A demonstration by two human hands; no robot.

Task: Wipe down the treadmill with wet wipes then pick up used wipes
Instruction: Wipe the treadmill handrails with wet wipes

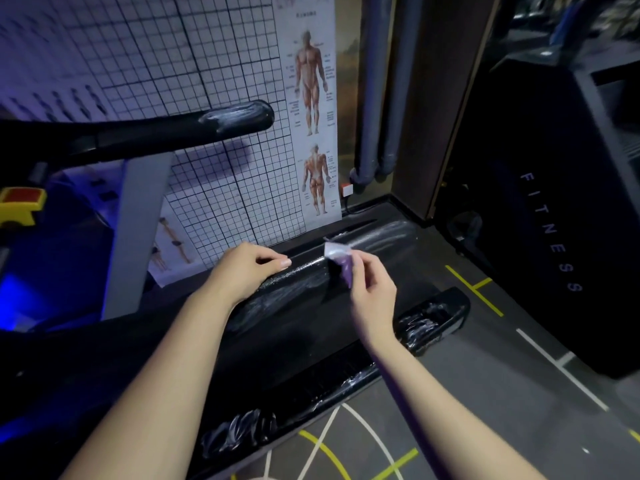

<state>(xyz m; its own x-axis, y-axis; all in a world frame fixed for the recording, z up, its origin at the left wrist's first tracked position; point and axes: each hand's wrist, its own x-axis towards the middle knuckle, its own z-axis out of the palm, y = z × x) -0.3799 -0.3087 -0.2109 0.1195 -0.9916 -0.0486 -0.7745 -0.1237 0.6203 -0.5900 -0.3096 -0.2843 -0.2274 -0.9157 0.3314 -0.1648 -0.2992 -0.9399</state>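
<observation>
My right hand pinches a crumpled wipe between thumb and fingertips, over the treadmill belt toward its rear end. My left hand rests on the far rail — fingers curled in, empty as far as I can see. Wet streaks shine nearby.

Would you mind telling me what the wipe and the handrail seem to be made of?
The wipe: probably thin, soft nonwoven cloth, pale; it crumples and droops where the right hand pinches it. The handrail: likely black moulded plastic or rubber, matte; wet streaks glisten near its rounded end.
</observation>
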